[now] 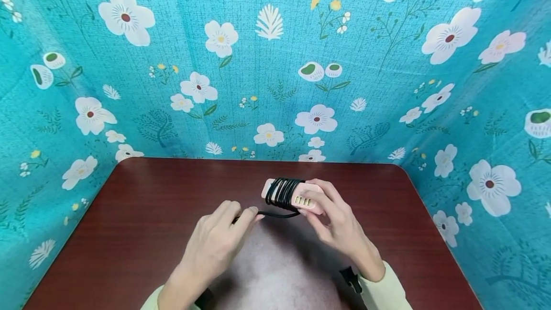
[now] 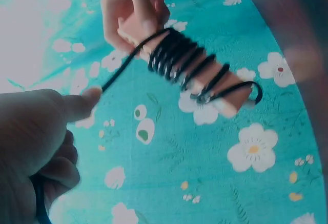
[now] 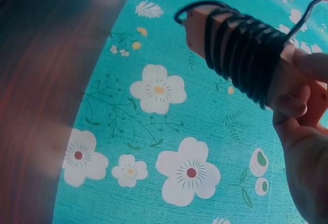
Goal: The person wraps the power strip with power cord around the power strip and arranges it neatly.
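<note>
A pink power strip (image 1: 313,194) with a row of USB ports is held above the table by my right hand (image 1: 340,221), which grips its right end between thumb and fingers. Several turns of black cord (image 1: 281,193) wrap around its left and middle part. From the windings a free length of cord runs left to my left hand (image 1: 219,236), whose thumb and forefinger pinch it. In the left wrist view the cord (image 2: 120,73) stretches straight between the left fingertips and the strip. At the strip's far end the cord (image 3: 179,16) leaves the body in a small loop.
Below both hands lies a dark red-brown table (image 1: 172,190) with rounded back corners and a pale glare near its front. Blue floral cloth (image 1: 258,85) hangs behind it and along both sides. Dark bands show at the wrists beside light sleeves (image 1: 385,291).
</note>
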